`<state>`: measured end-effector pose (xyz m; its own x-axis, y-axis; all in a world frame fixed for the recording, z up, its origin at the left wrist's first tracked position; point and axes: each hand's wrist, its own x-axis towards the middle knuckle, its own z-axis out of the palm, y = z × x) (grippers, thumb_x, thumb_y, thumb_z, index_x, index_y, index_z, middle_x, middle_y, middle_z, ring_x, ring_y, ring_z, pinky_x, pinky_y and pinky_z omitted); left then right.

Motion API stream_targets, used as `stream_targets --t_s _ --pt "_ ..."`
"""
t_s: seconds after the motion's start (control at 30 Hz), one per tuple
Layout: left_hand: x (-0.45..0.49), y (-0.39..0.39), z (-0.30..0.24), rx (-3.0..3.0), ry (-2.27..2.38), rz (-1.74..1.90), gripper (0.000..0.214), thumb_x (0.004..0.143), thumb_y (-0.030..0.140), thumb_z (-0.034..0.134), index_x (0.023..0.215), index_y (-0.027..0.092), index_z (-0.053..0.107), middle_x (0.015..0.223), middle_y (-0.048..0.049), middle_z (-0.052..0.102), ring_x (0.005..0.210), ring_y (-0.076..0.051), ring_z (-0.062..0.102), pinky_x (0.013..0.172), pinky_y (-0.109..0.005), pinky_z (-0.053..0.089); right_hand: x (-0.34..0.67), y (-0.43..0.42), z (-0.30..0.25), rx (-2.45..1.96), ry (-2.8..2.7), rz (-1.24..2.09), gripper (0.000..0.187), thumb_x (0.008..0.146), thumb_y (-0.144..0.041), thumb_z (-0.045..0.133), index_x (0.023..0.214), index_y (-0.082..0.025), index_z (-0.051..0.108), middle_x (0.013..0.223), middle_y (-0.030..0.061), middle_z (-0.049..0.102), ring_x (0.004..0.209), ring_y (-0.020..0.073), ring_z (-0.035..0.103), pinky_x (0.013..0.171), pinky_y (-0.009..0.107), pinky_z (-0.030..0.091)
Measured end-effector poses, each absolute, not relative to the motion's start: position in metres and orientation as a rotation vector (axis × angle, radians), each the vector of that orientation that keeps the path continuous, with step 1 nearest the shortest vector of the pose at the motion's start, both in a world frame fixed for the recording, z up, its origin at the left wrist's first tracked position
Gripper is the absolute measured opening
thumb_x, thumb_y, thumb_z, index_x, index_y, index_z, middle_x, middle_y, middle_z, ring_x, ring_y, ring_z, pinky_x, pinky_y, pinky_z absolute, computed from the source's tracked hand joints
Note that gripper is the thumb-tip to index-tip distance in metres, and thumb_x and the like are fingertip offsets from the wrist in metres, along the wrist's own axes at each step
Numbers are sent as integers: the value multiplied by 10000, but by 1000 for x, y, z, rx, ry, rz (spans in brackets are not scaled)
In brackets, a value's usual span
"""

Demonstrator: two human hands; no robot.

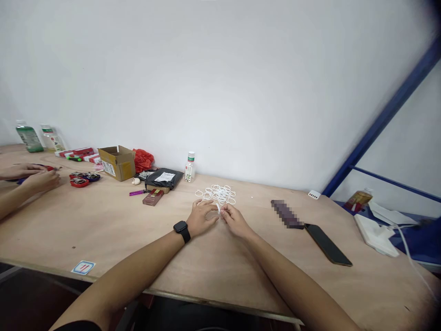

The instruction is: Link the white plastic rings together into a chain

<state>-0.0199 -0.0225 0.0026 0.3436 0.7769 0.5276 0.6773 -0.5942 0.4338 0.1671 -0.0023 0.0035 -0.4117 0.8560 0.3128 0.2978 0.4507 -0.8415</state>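
Note:
My right hand (pixel 236 220) is closed in a pinch on a small white ring (pixel 218 208), seen nearly edge-on. My left hand (pixel 201 219), with a black watch (pixel 181 229) on its wrist, curls its fingers around the other side of the same ring. The fingertips cover part of it. Just beyond both hands lies a loose pile of thin white rings (pixel 220 193), some overlapping. A single white ring (pixel 199 193) lies at the left edge of the pile.
Behind the rings stands a bottle (pixel 189 168). Left are a maroon box (pixel 153 197), black package (pixel 165 177) and open carton (pixel 119 164). A phone (pixel 327 243) lies right. Far left, another person's hands (pixel 39 179) work near red and blue items (pixel 82 178).

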Motion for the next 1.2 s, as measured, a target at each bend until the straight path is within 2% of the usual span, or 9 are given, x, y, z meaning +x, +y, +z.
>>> stream_targets --t_s 0.13,0.23,0.37,0.5,0.73,0.9,1.2 --pt "-20 -23 -2 2404 1351 1118 231 887 399 551 1016 251 674 1085 -30 703 1124 -208 576 1057 -428 284 163 -8 1 -930 -2027 790 195 908 -380 473 887 -209 565 837 13 629 786 166 570 751 295 448" --pt "-25 -20 -2 2471 1356 1117 231 925 360 505 999 260 700 1088 -44 700 1073 -205 570 1010 -431 313 161 -7 -4 -913 -1985 827 238 906 -416 482 909 -207 596 874 26 644 825 177 579 782 308 457" --pt "-31 -17 0 2603 1318 1066 257 952 324 469 984 297 723 1142 -41 679 1113 -215 524 998 -456 303 161 -6 -7 -957 -1792 935 325 878 -512 504 870 -196 582 781 20 620 718 161 561 693 286 465" --pt "-28 -20 2 2748 1049 1011 294 970 263 419 1055 284 699 1131 -49 672 1077 -185 549 974 -392 371 163 -7 -5 -987 -1764 949 336 862 -524 519 874 -194 577 715 2 581 604 136 507 585 257 425" --pt "-22 -31 3 2652 977 1176 275 900 264 487 1116 224 653 1172 -105 593 1085 -206 559 950 -376 467 167 -11 -2 -990 -1707 819 312 853 -502 543 861 -194 599 806 29 632 703 167 560 653 277 456" --pt "-19 -34 4 2288 1072 1377 319 921 313 496 1185 177 612 991 -87 622 861 -163 604 804 -316 520 169 -14 -2 -986 -1753 788 294 848 -478 556 856 -197 644 777 31 643 673 169 554 629 279 448" --pt "-21 -30 4 2158 1023 1245 281 911 406 530 975 180 684 930 -69 698 818 -162 625 743 -283 508 170 -13 -6 -970 -1783 860 321 860 -487 543 868 -185 651 803 42 657 714 172 580 654 284 468"
